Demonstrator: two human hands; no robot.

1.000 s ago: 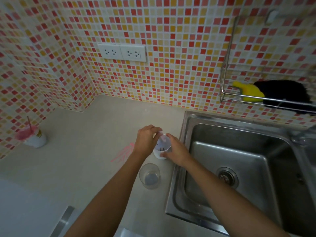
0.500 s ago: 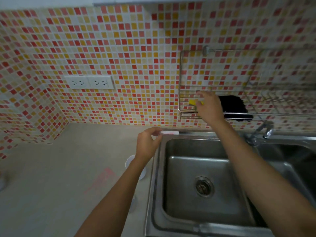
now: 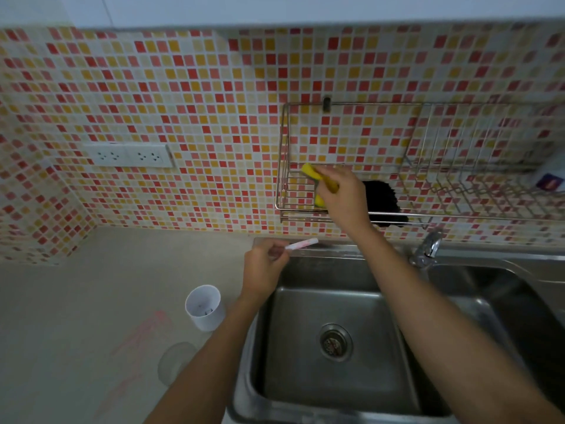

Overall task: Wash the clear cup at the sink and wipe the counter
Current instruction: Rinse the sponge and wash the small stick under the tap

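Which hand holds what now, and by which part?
Right hand grips the yellow sponge around its middle. Left hand pinches the thin pink-white stick by its near end.

Right grip (image 3: 341, 197) let go of the white cup (image 3: 203, 307) and went up to the wire rack (image 3: 282, 209) on the wall. Its fingers are now curled round the yellow sponge (image 3: 309, 171), which lay flat in the rack 1 s ago. Left grip (image 3: 266, 264) drew the pink-white stick (image 3: 301, 243) out of the white cup and now pinches it over the back-left corner of the sink (image 3: 330, 250). White cup now stands alone on the worktop (image 3: 76, 316). View swung up and right: clear cup (image 3: 174, 362) is now partly behind the left forearm, and the pink cup at far left is out of frame.
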